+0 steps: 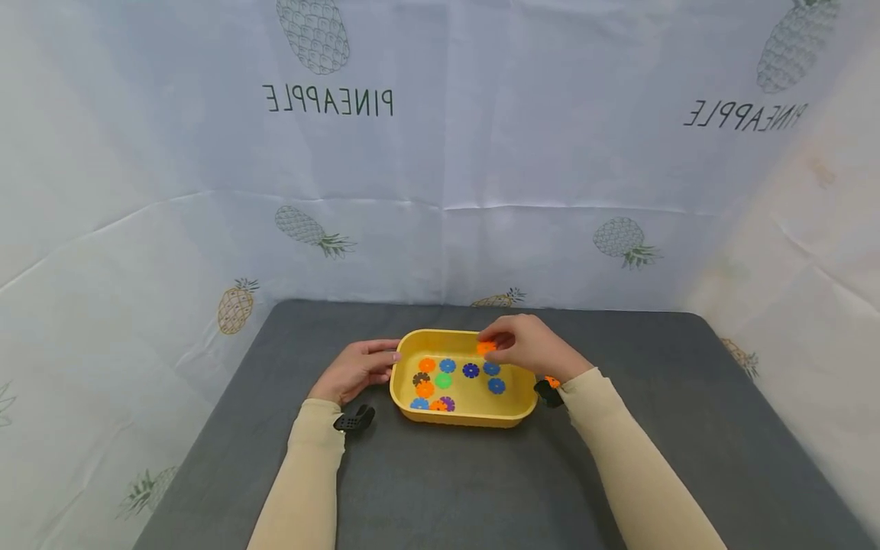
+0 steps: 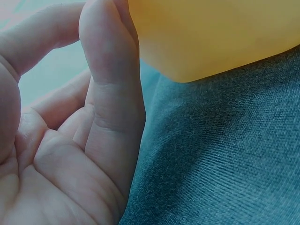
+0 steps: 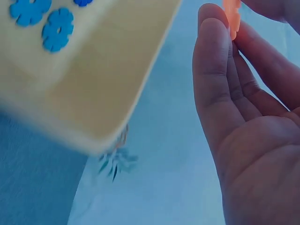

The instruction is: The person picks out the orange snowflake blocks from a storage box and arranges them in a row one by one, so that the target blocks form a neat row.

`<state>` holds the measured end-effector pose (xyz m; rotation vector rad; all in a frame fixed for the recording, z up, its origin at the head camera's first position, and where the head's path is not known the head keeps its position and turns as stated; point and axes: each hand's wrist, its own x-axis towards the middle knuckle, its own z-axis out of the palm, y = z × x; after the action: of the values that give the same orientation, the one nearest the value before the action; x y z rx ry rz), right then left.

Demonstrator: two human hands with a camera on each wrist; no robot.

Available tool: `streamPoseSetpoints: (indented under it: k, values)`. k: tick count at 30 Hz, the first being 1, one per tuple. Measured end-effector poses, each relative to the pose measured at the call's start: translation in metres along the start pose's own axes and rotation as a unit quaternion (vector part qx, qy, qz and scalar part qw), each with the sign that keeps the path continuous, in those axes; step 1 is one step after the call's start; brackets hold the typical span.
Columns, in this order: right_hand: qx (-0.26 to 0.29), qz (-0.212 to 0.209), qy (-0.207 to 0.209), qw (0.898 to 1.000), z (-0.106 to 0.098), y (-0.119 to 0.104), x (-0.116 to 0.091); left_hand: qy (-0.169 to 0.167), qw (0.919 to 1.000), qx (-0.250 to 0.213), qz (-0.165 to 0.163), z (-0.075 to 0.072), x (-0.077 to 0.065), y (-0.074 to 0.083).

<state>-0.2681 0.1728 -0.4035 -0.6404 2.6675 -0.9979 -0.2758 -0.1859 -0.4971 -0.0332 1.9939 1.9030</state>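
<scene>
A yellow plastic basin (image 1: 474, 420) stands on the dark grey table with several small notched snowflake discs inside. Gripping its left rim is my left hand (image 1: 357, 369), thumb at the edge; the left wrist view shows that hand (image 2: 89, 112) close against the basin wall (image 2: 211, 42). My right hand (image 1: 529, 347) pinches an orange snowflake disc (image 1: 486, 347) above the basin's back right part. Seen edge-on in the right wrist view, the orange disc (image 3: 232, 18) sits between thumb and fingertips. Blue discs (image 1: 496, 386) lie below that hand; a green disc (image 1: 443, 380) lies further left.
Dark grey table cloth (image 1: 440, 489) surrounds the basin. White fabric printed with pineapples (image 1: 440, 153) hangs behind and at both sides. Black bands (image 1: 356, 419) are worn on both wrists.
</scene>
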Motion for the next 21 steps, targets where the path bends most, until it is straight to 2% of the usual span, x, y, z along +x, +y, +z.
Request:
streamPoseSetpoints:
  k: [10,15,21]
  values:
    - [0.019,0.050,0.073,0.996,-0.018,0.041,-0.044,-0.006,0.9999,0.009,0.009,-0.001,-0.003,-0.002]
    - [0.008,0.075,0.095,0.993,-0.020,0.073,-0.065,-0.005,0.9999,0.011,0.001,0.000,-0.004,-0.005]
    - [0.000,0.107,0.114,0.988,-0.023,0.102,-0.083,-0.008,0.9998,0.015,0.007,0.001,-0.003,-0.002]
